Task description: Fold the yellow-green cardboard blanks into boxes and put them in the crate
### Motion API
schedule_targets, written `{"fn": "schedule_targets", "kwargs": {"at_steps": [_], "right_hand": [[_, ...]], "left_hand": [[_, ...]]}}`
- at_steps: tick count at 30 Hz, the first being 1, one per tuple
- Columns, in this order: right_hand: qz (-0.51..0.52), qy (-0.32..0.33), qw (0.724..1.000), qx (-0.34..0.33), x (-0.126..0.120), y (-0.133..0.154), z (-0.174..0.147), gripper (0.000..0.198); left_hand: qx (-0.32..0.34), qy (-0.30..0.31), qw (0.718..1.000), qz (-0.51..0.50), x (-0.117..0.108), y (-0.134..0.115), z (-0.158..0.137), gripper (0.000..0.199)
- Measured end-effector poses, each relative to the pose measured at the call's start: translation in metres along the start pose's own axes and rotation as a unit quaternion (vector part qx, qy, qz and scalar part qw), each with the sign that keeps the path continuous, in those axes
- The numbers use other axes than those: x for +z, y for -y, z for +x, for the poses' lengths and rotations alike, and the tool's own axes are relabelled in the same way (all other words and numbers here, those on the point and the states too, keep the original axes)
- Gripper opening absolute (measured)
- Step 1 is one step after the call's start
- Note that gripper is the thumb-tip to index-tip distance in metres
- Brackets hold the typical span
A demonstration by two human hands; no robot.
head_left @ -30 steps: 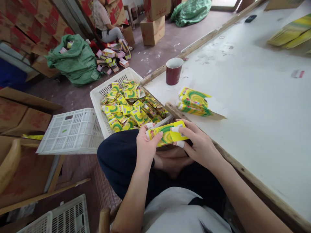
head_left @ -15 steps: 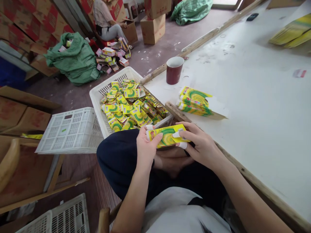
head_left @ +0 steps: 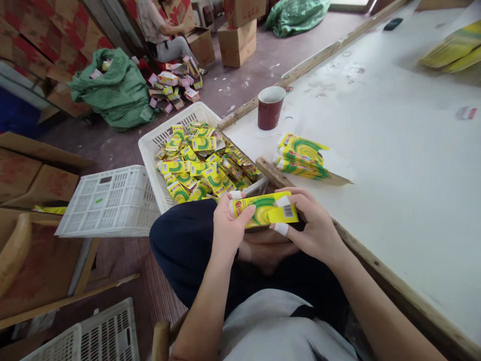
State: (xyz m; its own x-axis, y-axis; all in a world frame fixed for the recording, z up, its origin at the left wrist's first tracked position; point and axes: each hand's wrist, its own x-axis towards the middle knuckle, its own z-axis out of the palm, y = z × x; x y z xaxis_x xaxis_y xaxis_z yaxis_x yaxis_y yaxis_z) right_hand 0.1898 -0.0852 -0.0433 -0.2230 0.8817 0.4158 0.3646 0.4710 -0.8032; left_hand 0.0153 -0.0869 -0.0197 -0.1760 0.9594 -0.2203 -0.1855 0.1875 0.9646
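Note:
A yellow and green printed carton point(head_left: 259, 212) is held level above my lap, a barcode showing near its right end. My left hand point(head_left: 229, 220) grips its left end, thumb on the front face. At the other end, my right hand point(head_left: 308, 215) has its fingers around the carton, with white tape on thumb and finger. Beyond my hands, a white plastic crate point(head_left: 150, 150) holds many similar small cartons point(head_left: 205, 170). A stack of flat cartons point(head_left: 302, 155) lies on the white table point(head_left: 391, 200) to the right.
On the table stand a dark red cup point(head_left: 270, 113), a small black object point(head_left: 393, 24) and more yellow flat cartons point(head_left: 451, 50). An upturned white crate point(head_left: 108, 203) is left of my knee. Farther off are a green sack point(head_left: 112, 93), a seated person point(head_left: 161, 35) and cardboard boxes point(head_left: 236, 45).
At the carton's right end, the barcode panel has come into view as my right fingers shifted along it. My left hand keeps its grip. The distant person's arm has moved.

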Motion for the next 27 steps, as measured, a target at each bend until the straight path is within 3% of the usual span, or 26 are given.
{"fn": "schedule_targets", "kwargs": {"at_steps": [4,8,11,17,20,22,24,27], "right_hand": [[0.038,-0.009,0.998,0.052,0.003,0.000,-0.001,0.042],[0.034,0.040,0.998,0.024,-0.002,0.003,0.003,0.035],[0.053,0.075,0.996,-0.005,-0.005,0.006,0.006,0.042],[-0.004,0.027,0.999,-0.030,0.005,0.008,0.005,0.044],[0.003,-0.009,1.000,-0.007,0.003,0.006,0.004,0.044],[-0.003,-0.032,0.999,0.010,-0.002,0.005,0.006,0.045],[-0.002,-0.022,1.000,0.013,-0.007,0.005,0.009,0.042],[0.030,0.027,0.999,0.002,-0.005,0.008,0.010,0.030]], "left_hand": [[0.013,0.006,0.999,0.036,0.001,0.004,-0.003,0.032],[0.005,-0.005,1.000,0.021,-0.001,0.012,-0.006,0.033],[0.016,-0.012,1.000,-0.006,-0.001,0.015,-0.008,0.033],[0.023,-0.010,1.000,-0.006,0.003,0.017,-0.010,0.031],[0.049,-0.004,0.995,0.088,0.004,0.015,-0.013,0.036],[0.115,-0.035,0.966,0.229,0.003,0.010,-0.015,0.050],[0.186,-0.038,0.909,0.371,0.004,0.004,-0.017,0.068],[0.211,0.068,0.856,0.467,0.008,-0.001,-0.017,0.073]]}}
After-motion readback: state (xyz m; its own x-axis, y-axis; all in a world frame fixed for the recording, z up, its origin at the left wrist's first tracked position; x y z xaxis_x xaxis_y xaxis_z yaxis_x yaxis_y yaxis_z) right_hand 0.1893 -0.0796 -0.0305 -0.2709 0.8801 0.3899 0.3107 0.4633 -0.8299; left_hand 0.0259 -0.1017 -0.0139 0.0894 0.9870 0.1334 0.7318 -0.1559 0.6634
